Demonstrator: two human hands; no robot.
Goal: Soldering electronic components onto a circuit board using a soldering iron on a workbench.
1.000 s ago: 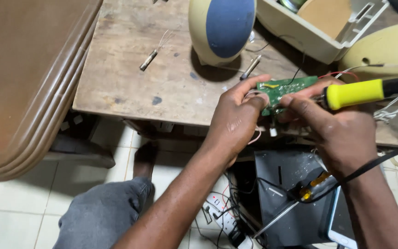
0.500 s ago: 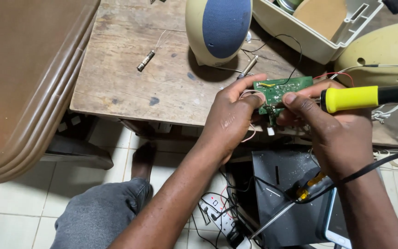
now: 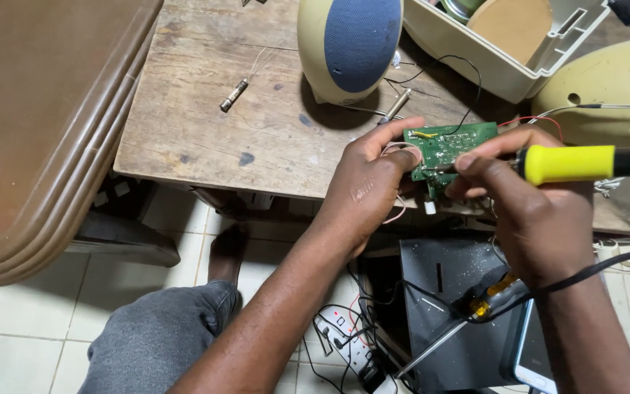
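Worn wooden bench [image 3: 205,124] over tiled floor, egg-shaped speaker [image 3: 349,45] at the far edge. Left hand [image 3: 370,186] pinches the green circuit board [image 3: 450,144] at the bench's near edge. Right hand [image 3: 526,211] is closed round the yellow-handled soldering iron [image 3: 569,163], tip on the board; exact joint probably hidden by fingers. Brace wrists, keep board steady, touch briefly, avoid the red wires [image 3: 530,121].
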